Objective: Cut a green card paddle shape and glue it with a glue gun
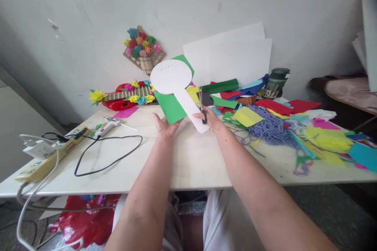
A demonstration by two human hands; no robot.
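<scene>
My left hand [165, 126] is under the lower edge of a sheet of green paper [172, 110], thumb spread to the left, fingers partly hidden behind the sheet. In front of the green paper is a white cutout [171, 76] with a rounded head, a long straight handle and small dots near both ends. My right hand [212, 119] pinches the cutout's handle end and also has a pair of black-handled scissors [204, 117] in its fingers, blades pointing up. Both papers are raised above the table.
On the left lie a glue gun [107, 127] with its black cord and a power strip [53, 155]. A flower-covered paper guitar [129, 93] lies behind. Purple yarn [269, 129], coloured paper scraps [326, 139], a phone [205, 99] and a dark green jar [276, 82] fill the right side.
</scene>
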